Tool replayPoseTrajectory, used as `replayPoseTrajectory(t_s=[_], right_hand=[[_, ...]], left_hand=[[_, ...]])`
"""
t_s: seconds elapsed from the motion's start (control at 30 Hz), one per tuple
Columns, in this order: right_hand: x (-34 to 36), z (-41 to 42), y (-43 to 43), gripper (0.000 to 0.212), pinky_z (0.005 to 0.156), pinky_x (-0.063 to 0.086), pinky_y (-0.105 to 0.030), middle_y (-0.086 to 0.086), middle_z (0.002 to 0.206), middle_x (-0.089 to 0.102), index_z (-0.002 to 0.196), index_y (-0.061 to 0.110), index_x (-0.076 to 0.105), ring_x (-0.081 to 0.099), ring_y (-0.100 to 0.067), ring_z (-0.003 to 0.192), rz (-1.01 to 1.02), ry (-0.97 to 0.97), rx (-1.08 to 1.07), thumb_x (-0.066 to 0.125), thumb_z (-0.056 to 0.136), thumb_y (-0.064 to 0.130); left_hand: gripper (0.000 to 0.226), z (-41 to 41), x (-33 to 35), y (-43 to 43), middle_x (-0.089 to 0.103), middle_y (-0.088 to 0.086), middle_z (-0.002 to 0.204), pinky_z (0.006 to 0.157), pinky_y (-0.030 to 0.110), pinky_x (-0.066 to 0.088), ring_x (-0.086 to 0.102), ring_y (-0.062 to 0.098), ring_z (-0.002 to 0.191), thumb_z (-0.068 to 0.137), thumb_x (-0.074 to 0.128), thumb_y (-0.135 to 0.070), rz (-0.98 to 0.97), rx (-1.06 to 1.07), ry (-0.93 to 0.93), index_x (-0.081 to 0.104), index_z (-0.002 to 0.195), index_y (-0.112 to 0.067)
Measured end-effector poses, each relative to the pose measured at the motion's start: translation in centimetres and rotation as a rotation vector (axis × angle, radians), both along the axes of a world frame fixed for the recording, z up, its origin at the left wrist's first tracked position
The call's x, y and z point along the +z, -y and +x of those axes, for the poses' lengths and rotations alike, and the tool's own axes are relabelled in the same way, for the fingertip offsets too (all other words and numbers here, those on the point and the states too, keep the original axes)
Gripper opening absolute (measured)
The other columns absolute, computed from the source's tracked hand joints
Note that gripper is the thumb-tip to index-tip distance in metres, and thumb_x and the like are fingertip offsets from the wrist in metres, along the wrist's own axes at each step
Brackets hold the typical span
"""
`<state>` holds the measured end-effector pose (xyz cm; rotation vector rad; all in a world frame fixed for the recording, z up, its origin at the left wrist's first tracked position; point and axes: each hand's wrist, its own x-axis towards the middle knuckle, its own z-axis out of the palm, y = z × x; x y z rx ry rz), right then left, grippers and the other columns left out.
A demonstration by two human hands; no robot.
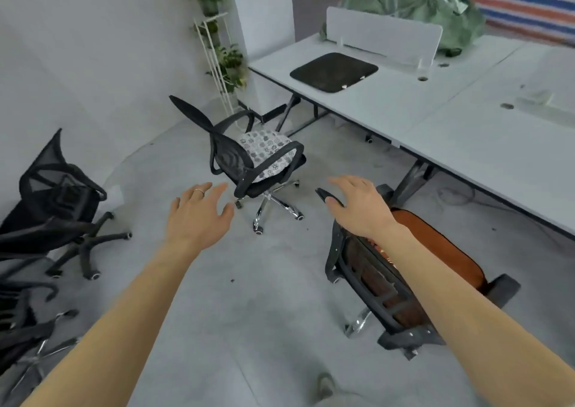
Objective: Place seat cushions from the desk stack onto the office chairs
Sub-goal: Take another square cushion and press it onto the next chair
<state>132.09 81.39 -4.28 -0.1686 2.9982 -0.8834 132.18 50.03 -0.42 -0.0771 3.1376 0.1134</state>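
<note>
A dark cushion (pixel 334 71) lies flat on the white desk (pixel 466 133) at the back. The middle office chair (pixel 231 158) carries a white patterned cushion (pixel 267 150) on its seat. Close to me on the right, another chair (pixel 373 269) holds an orange cushion (pixel 448 248). My left hand (pixel 197 217) hovers open over the floor, holding nothing. My right hand (pixel 357 207) is open with spread fingers, just above the top of the near chair's backrest; I cannot tell whether it touches it.
Two more black mesh chairs (pixel 59 207) without cushions stand at the left edge. A white plant rack (pixel 217 61) with potted plants stands by the pillar. A bulky green covered bundle (pixel 417 5) sits behind the desk divider (pixel 382 35). Grey floor stretches between the chairs.
</note>
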Motion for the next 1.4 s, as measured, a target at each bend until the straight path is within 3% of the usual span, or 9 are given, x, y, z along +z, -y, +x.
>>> replayPoseTrajectory(t_s=[0.33,0.6,1.03,1.4], right_hand=[[0.5,-18.3,4.9,0.049,0.122,0.019,-0.045,0.004,0.159,0.034,0.149,0.033,0.041,0.019,-0.025,0.15,0.077,0.001,-0.126,0.046,0.101,0.041],[2.1,-29.7,5.4,0.051,0.124,0.014,-0.041,0.004,0.161,0.032,0.151,0.034,0.039,0.016,-0.024,0.152,0.128,-0.024,-0.393,0.046,0.101,0.043],[-0.9,-42.3,-4.6,0.052,0.124,0.014,-0.038,0.006,0.163,0.027,0.153,0.037,0.034,0.01,-0.021,0.153,0.057,0.079,-0.74,0.041,0.102,0.045],[-7.8,-55.9,-15.0,0.051,0.123,0.016,-0.041,0.004,0.163,0.028,0.153,0.036,0.033,0.012,-0.023,0.153,0.019,0.273,-0.77,0.036,0.103,0.047]], left_hand=[[0.055,-23.9,-0.3,4.2,0.038,0.002,0.157,0.117,0.049,0.024,0.028,0.025,0.146,0.099,0.039,-0.049,-0.002,-0.154,-0.039,0.037,0.152,-0.034],[0.055,-43.9,0.3,3.7,0.033,0.001,0.16,0.119,0.05,0.022,0.026,0.026,0.147,0.099,0.036,-0.051,0.027,-0.397,-0.014,0.033,0.152,-0.037],[0.058,-63.9,-3.4,-14.5,0.031,-0.001,0.161,0.118,0.047,0.024,0.024,0.022,0.149,0.1,0.035,-0.053,-0.053,-0.762,0.082,0.028,0.155,-0.036],[0.056,-76.7,-9.2,-26.1,0.029,0.002,0.162,0.119,0.047,0.021,0.017,0.02,0.151,0.101,0.035,-0.049,-0.18,-0.793,0.262,0.028,0.155,-0.035]])
